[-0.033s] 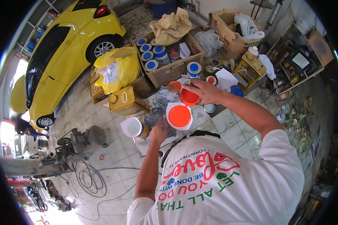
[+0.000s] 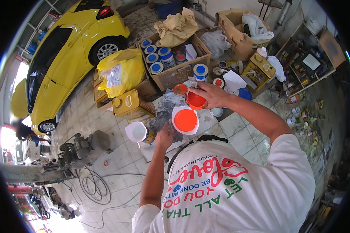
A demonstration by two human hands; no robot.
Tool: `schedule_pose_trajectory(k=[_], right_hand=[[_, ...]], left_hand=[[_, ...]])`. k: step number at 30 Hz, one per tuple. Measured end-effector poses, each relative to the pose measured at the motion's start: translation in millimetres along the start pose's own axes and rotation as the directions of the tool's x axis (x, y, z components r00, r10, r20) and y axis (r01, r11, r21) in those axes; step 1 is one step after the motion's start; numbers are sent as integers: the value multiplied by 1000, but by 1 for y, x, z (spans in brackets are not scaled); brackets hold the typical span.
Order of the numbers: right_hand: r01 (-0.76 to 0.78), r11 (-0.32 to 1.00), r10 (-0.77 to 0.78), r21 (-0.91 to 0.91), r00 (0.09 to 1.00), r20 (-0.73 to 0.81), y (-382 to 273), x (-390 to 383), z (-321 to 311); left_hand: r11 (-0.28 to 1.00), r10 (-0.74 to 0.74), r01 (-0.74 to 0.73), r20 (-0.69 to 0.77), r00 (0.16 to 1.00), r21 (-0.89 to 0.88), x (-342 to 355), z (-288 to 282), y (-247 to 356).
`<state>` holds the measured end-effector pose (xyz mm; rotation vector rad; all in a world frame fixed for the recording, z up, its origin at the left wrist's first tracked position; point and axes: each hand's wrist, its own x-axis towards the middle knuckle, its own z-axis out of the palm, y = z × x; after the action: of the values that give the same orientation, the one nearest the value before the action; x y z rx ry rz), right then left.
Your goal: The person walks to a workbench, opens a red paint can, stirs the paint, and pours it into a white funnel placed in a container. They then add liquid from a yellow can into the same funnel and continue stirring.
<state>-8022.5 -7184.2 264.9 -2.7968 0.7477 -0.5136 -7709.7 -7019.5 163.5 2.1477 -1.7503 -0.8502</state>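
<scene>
My right hand (image 2: 213, 95) is closed around the side of an open paint can (image 2: 196, 99), tilted over a container of bright orange-red paint (image 2: 185, 120) with a white paper collar round its rim. My left hand (image 2: 164, 136) is at the left side of that collared container and seems to grip it, its fingertips partly hidden. Beside the left hand stands a second can with a white paper collar (image 2: 137, 132), holding something whitish. An orange-stained round lid (image 2: 180, 89) lies just beyond the tilted can, and a crumpled grey rag (image 2: 165, 108) lies under and behind the containers.
A carton (image 2: 175, 77) of blue-lidded cans stands beyond, with another blue-lidded can (image 2: 200, 72) in front. A yellow bag (image 2: 120, 73) and yellow tin (image 2: 130, 105) are on the left, another yellow tin (image 2: 257, 73) on the right. Farther left are a compressor (image 2: 85, 147), coiled hose (image 2: 93, 186) and yellow car (image 2: 66, 66).
</scene>
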Motion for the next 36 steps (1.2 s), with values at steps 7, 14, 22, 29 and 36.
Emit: schedule_pose_trajectory(k=[7,14,22,29,36], right_hand=[[-314,910,326,269,945,0,-5,-13,31],[-464,656,623,596,778,-79,8,-34,82],[-422,666,620,615,771,-143,6,-43,100],[-232,710,370,665,926,-71,-3,-16,29],[-103,809,118,579,993,13,8,15,-10]], left_hand=[[995,-63,60,-41,997,-75,-17,-7,7],[978,-125,92,-176,976,-189,-44,-6,-8],[936,-276,228,-157,948,-267,-78,-3,-13],[959,-237,202,-170,957,-200,-78,12,1],[964,-121,82,-142,982,-254,-68,18,18]])
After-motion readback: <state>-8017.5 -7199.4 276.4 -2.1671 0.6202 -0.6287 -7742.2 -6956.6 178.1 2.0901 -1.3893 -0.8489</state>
